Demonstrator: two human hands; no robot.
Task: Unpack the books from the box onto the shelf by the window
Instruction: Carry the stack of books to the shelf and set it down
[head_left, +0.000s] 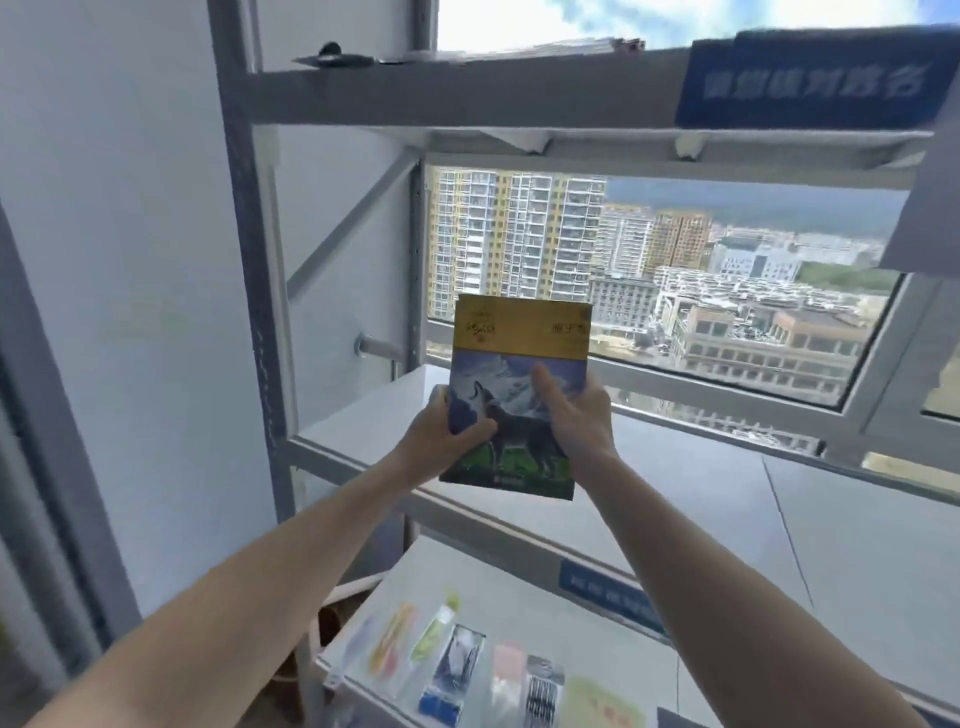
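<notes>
I hold a book (519, 364) upright in front of the window; its cover has a yellow top band and a picture of a dark wolf on grass. My left hand (441, 436) grips its lower left edge. My right hand (576, 410) grips the right side, thumb across the cover. The book hangs above the left end of the grey metal shelf board (701, 493) by the window, not touching it. The box is not in view.
A grey upright post (249, 260) of the shelf frame stands at the left. An upper shelf (467, 88) carries flat papers and a blue sign (810, 83). A lower board (493, 597) holds several small packets (457, 660). White wall at left.
</notes>
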